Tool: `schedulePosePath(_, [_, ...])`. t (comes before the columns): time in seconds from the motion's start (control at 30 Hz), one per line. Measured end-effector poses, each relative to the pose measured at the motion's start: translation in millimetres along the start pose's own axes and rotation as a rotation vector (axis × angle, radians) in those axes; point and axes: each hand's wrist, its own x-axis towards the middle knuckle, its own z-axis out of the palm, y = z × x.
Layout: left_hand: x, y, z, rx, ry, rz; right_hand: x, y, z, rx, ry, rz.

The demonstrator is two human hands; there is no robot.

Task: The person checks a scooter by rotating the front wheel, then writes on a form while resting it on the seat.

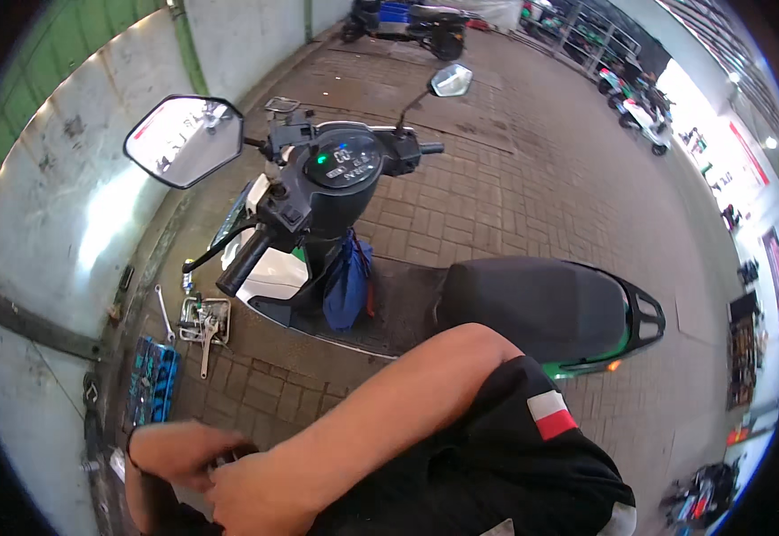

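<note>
My left hand [184, 451] and my right hand [255, 487] meet low at the left, close against my body. The left hand is smeared by motion, and the fingers of both are mostly hidden, so what they hold, if anything, cannot be made out. My right forearm reaches across in front of me. Beyond it stands a scooter with a black seat [532, 304], a lit dashboard [345, 161] and a black left handlebar grip [246, 262]. A blue cloth bag [348, 286] hangs in its footwell. Nearest my left hand lies a blue tool case [152, 382].
Beside the scooter are a metal tray [194, 313] of small parts, an adjustable wrench [208, 347] and a spanner [165, 313]. A metal wall [58, 214] runs along the left. More scooters [416, 31] stand farther off on the brick floor.
</note>
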Motion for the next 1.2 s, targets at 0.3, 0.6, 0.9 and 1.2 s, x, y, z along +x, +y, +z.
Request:
schedulePosePath(0.3, [41.4, -21.1, -91.5, 0.376, 1.004, 0.09, -31.7, 5.8, 15.0, 0.362, 0.181, 0.693])
schedulePosePath(0.6, [126.2, -81.9, -96.7, 0.376, 1.476, 0.158, -126.0, -82.8, 38.3, 0.452, 1.176, 1.245])
schedulePosePath(0.9, [141.3, -65.5, -134.8, 0.413, 1.157, -0.476, -406.9, -454.4, 215.0, -1.379, 2.046, 2.48])
schedulePosePath(1.2, [194.0, 0.5, -120.0, 0.213, 1.261, -0.796, -611.7, -736.5, 186.7, -1.521, 2.128, 3.146])
